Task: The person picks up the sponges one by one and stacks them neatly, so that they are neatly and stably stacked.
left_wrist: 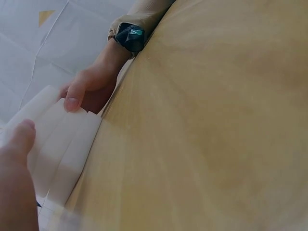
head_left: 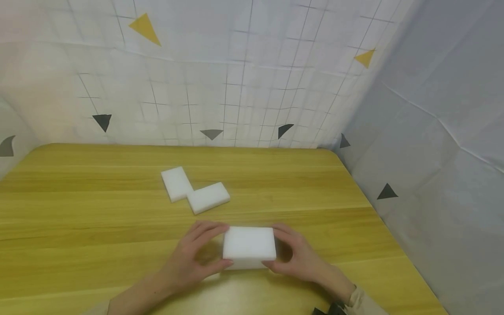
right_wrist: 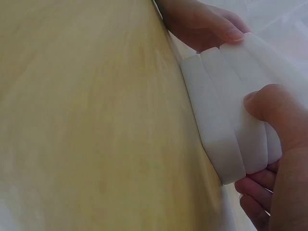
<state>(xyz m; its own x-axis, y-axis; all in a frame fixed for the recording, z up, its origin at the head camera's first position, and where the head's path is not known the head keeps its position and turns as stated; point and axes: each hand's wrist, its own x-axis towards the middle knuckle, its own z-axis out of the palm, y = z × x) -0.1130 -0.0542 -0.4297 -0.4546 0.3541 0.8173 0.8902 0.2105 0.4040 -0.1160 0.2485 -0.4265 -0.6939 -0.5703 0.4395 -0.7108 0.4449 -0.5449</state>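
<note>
A stack of several white foam sponges (head_left: 249, 245) lies flat at the near middle of the wooden table. My left hand (head_left: 190, 257) grips its left end, thumb at the near face and fingers at the far corner. At the opposite end my right hand (head_left: 298, 256) holds it the same way. In the right wrist view the layered sponges (right_wrist: 211, 108) sit slightly uneven, the lowest one on the tabletop, with my right thumb (right_wrist: 269, 101) across the upper layers. Seen from the left wrist, the stack (left_wrist: 57, 144) is between both thumbs.
Two more white sponges lie beyond the stack: one (head_left: 176, 183) at the left, the other (head_left: 209, 197) angled against its corner. The wooden table (head_left: 98, 210) ends at a patterned white cloth (head_left: 197, 87) behind and a grey-white sheet (head_left: 425, 144) at the right.
</note>
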